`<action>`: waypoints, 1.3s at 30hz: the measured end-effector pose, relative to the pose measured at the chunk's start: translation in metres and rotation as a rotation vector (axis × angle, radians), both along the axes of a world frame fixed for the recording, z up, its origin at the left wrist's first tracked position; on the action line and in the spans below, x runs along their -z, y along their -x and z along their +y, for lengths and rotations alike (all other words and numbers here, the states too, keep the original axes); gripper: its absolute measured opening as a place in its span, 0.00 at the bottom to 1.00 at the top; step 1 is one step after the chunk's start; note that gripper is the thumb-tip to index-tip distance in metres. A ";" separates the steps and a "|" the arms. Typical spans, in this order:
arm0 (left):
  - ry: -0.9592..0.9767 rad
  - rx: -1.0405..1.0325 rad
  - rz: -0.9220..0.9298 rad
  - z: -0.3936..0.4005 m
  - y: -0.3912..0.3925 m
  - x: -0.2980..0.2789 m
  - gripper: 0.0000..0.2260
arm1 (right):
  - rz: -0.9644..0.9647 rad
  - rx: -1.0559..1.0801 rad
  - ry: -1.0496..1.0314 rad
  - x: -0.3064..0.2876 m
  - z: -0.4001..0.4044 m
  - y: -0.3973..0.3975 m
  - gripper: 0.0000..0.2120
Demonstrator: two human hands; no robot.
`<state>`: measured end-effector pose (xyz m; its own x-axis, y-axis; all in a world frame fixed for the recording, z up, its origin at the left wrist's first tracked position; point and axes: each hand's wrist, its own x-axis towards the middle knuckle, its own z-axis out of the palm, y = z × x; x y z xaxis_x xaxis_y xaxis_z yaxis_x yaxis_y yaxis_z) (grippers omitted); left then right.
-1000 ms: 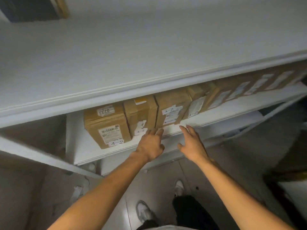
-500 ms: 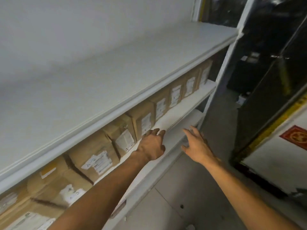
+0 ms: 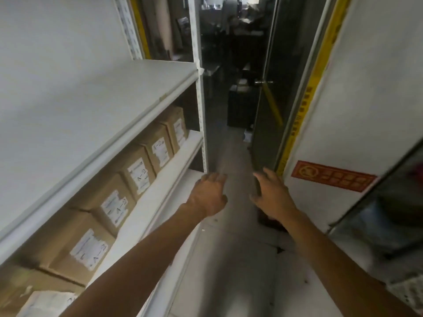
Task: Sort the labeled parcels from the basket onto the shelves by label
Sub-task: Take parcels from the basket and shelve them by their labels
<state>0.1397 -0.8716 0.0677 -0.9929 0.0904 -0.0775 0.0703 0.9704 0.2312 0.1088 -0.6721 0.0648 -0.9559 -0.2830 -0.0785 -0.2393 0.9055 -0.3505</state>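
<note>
Ahead, both arms reach out over the grey floor [image 3: 231, 236] of a narrow aisle, and neither hand holds anything. The left hand [image 3: 209, 195] hangs palm-down with fingers straight and loosely together, just past the front edge of the middle shelf [image 3: 160, 186] without touching it. The right hand [image 3: 273, 197] sits at three o'clock from the left, well apart from it, fingers spread and relaxed, its tips blurred.

At nine o'clock from the left hand, a row of cardboard parcels [image 3: 137, 172] stands on that middle shelf, side by side, their white labels facing the aisle; several read "A-2". The row runs from the lower left corner up to the white shelf upright [image 3: 201, 120] at twelve o'clock. The nearest parcel [image 3: 45, 303] is cut off by the picture's lower edge. Above the row, the upper shelf [image 3: 91, 115] lies bare and white.

At two o'clock from the right hand, a red sign [image 3: 332, 177] is stuck on a white wall [image 3: 366, 88], beside a yellow strip [image 3: 306, 97] and a dark glass door [image 3: 274, 99]. Any basket is out of view.
</note>
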 end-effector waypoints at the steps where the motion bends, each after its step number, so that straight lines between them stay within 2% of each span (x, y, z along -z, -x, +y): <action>1: -0.012 0.033 -0.002 0.008 0.011 0.004 0.31 | -0.005 0.029 -0.006 0.002 0.011 0.005 0.34; 5: -0.074 0.175 -0.016 0.039 0.055 0.017 0.30 | -0.068 0.148 -0.003 0.012 0.045 0.019 0.35; 8: -0.078 0.316 0.087 0.067 0.095 0.020 0.25 | -0.081 0.248 -0.012 0.020 0.065 0.030 0.36; 11: -0.160 0.417 -0.043 0.100 0.131 0.018 0.21 | -0.087 0.382 -0.016 0.023 0.089 0.039 0.37; 14: -0.175 0.541 -0.093 0.137 0.160 0.026 0.24 | -0.113 0.511 -0.016 0.025 0.116 0.037 0.37; 17: -0.062 0.706 -0.042 0.185 0.178 0.030 0.26 | -0.096 0.640 -0.024 0.026 0.148 0.026 0.36; 20: 0.003 0.854 0.002 0.239 0.186 0.029 0.27 | -0.080 0.774 -0.002 0.029 0.187 0.012 0.34; 23: 0.008 1.001 0.020 0.300 0.188 0.030 0.28 | -0.112 0.895 0.005 0.033 0.234 -0.004 0.36; 28: -0.084 1.190 -0.023 0.404 0.176 0.029 0.24 | -0.147 1.153 0.093 0.042 0.309 -0.031 0.32; 31: -0.025 1.311 0.000 0.465 0.168 0.034 0.22 | -0.140 1.245 0.074 0.046 0.351 -0.046 0.31; 36: 0.011 1.389 -0.010 0.543 0.157 0.040 0.25 | -0.143 1.336 0.081 0.041 0.406 -0.067 0.29; 39: -0.016 1.446 -0.032 0.581 0.151 0.044 0.23 | -0.152 1.437 0.117 0.038 0.429 -0.078 0.31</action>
